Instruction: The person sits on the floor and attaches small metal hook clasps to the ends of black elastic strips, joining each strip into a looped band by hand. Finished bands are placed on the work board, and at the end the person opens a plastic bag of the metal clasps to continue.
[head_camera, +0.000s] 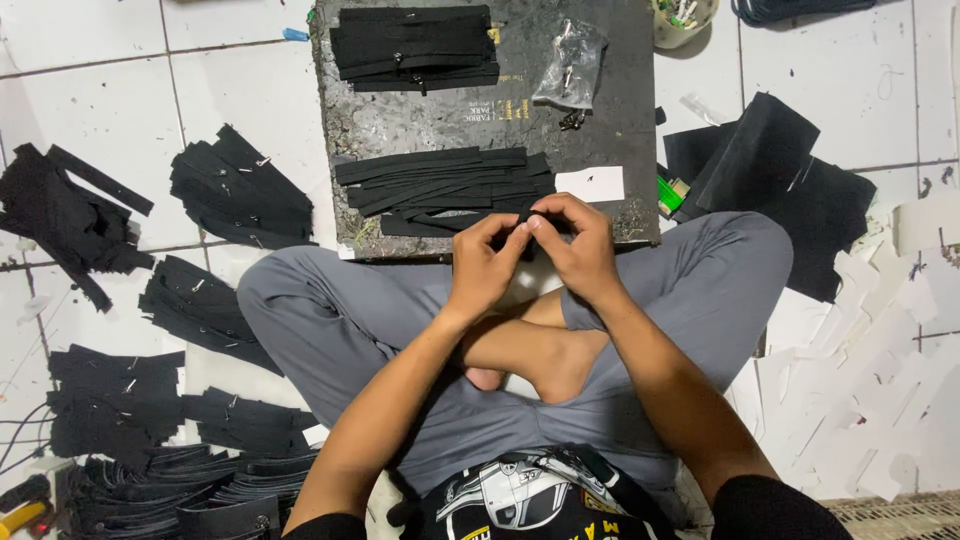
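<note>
Landmark: dark board, lying on the white tiled floor ahead of the crossed legs.

Far left of board: loose heap of black strips on the tiles. Closer to the board's left edge, a fanned bundle of black strips; some carry small metal bits. Below and left of the board, further black bundles stacked toward the lower corner.

On the board, far end: neat stack of black strips. Right of it, a small clear plastic bag with metal parts inside. Near end of board: spread pile of black strips, with a white card just right of it.

At the board's near edge: left hand and right hand meet, fingertips touching. Both pinch a small black piece between thumbs and forefingers; most of it is hidden by the fingers. It sits just over the board's edge, touching the near pile or just above it; cannot tell which.

Right of board: black sheet pieces overlapping on the floor. Further right and nearer the person, scattered white paper offcuts.
</note>
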